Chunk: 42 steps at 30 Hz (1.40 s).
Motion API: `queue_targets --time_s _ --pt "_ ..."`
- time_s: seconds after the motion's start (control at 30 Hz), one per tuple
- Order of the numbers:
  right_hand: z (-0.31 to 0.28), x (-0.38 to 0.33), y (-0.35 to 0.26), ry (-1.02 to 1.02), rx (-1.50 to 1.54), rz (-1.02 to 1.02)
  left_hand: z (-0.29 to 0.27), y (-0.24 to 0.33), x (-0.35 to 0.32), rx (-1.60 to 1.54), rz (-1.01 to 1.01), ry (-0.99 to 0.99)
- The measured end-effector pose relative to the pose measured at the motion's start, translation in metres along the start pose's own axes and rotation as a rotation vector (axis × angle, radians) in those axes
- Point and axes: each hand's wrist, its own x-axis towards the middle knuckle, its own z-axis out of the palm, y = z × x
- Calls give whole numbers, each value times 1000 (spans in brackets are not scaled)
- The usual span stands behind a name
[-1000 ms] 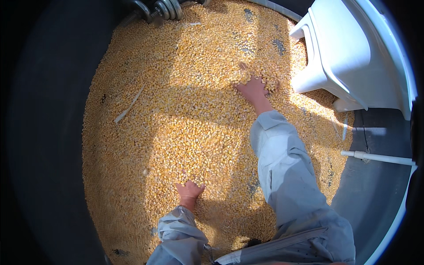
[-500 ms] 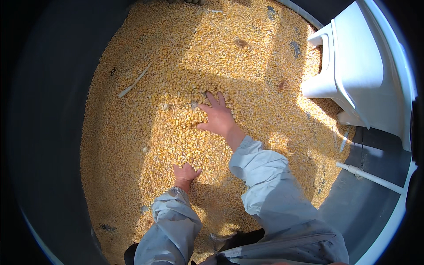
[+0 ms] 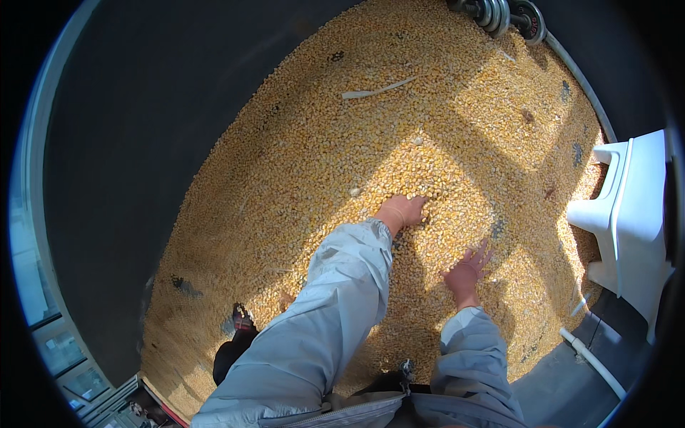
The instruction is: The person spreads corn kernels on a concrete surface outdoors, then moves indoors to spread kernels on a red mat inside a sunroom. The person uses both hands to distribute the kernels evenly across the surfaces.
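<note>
Loose yellow corn kernels point(image 3: 321, 164) cover the ground beneath both my hands. My left hand point(image 3: 403, 212) reaches forward into the kernels, its fingers pointing right and the tips partly sunk among them. Closer to me and to the right, my right hand point(image 3: 466, 272) rests on the corn with fingers spread and nothing held. Both arms wear light grey sleeves. A pale, dry strip of husk point(image 3: 378, 89) lies on the corn beyond my hands. Small pale lumps, one of them a round whitish lump point(image 3: 354, 192), sit near my left hand.
A white plastic stool point(image 3: 628, 207) lies on its side at the right. Below it runs a white pipe point(image 3: 592, 364). Metal weight plates on a bar point(image 3: 496, 16) rest at the far edge. A dark wall point(image 3: 135, 143) curves along the left. A shoe point(image 3: 243, 318) shows beside my left arm.
The view has swung left, bringing the weight plates in. My left hand has reached forward and right over the corn; my right hand has drawn back toward me.
</note>
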Motion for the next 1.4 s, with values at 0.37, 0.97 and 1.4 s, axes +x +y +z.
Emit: queue_targets --time_s 0.37,0.97,1.4 --pt "10 5 1 75 -34 26 -118 -258 -106 284 -654 722" --pt "84 -11 -3 212 40 52 106 -208 -220 129 101 371" --pt "104 -179 -76 130 -285 -1000 57 -406 -480 231 -814 115"
